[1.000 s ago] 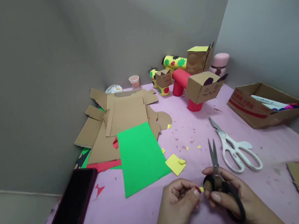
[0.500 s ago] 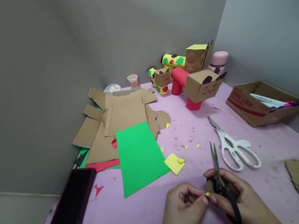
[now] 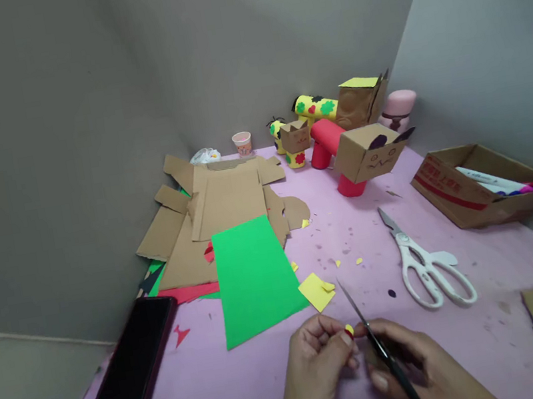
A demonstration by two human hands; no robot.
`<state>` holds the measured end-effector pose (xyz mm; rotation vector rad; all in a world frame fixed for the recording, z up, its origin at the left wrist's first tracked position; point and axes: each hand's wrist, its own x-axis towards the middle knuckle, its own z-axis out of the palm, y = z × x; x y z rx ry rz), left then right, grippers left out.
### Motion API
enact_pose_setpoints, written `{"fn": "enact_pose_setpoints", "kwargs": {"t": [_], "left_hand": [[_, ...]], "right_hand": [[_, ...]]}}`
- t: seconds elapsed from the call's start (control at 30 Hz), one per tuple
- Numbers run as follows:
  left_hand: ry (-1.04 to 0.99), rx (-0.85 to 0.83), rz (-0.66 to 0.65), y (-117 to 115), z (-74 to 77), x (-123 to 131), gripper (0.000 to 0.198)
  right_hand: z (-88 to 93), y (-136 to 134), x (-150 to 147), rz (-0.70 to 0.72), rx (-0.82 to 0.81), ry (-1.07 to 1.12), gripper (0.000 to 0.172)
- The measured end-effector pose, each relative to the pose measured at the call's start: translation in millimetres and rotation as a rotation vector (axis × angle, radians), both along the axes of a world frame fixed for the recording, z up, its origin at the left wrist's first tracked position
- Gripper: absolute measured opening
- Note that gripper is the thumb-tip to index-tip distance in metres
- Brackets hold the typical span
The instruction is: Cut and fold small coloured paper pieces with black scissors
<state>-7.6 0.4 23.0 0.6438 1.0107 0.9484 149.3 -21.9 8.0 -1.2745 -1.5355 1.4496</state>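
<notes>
Yellow bit [image 3: 349, 329] pinched, black scissors [image 3: 376, 342] in grip

I see the left hand [image 3: 320, 363] pinching the yellow bit between thumb and forefinger, over the counter [image 3: 215, 386]. Right hand [image 3: 418, 357] grips the black scissors just beside it, blades pointing away. Yellow square [image 3: 316, 293] lies beyond, green sheet [image 3: 257, 282] left, white scissors [image 3: 408, 244] right.

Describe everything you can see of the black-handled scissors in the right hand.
The black-handled scissors have slim, grey, metal-looking blades and a handle that looks like plastic. They show nearly edge-on, so I cannot tell whether the blades are parted. The right hand grips the handle and hides part of it. The blades slant away and to the left, the tip showing just right of the yellow paper square. Only the right hand visibly touches them.
</notes>
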Motion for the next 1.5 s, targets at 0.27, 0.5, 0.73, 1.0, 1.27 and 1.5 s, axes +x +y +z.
{"fn": "enact_pose_setpoints", "kwargs": {"t": [0.27, 0.5, 0.73, 1.0, 1.27, 1.5], "left_hand": [[-0.084, 0.093, 0.052, -0.2, -1.7, 1.5, 0.036], [-0.182, 0.08, 0.072, -4.3, -8.8, 6.9, 0.033], [-0.337, 0.038, 0.1, -8.7, -29.5, 11.8, 0.029], [-0.274, -0.031, 0.346, 2.2, 10.6, -4.3, 0.026], [-0.243, -0.052, 0.367, 6.0, 7.8, -6.9, 0.024], [-0.264, -0.052, 0.342, 3.7, 6.9, -5.6, 0.023]], "right_hand": [[-13.7, -4.7, 0.1, 0.106, 0.322, -0.289, 0.039], [-19.5, -6.6, 0.9, 0.082, 0.522, -0.405, 0.043], [-22.2, -9.9, -2.2, -0.05, 0.373, -0.161, 0.05], [-0.6, 2.1, -2.6, 0.059, -0.421, 1.014, 0.052], [17.4, 5.7, -1.2, 0.166, -0.545, 1.261, 0.065], [19.9, 5.2, -1.8, 0.148, -0.553, 1.223, 0.066]]}}
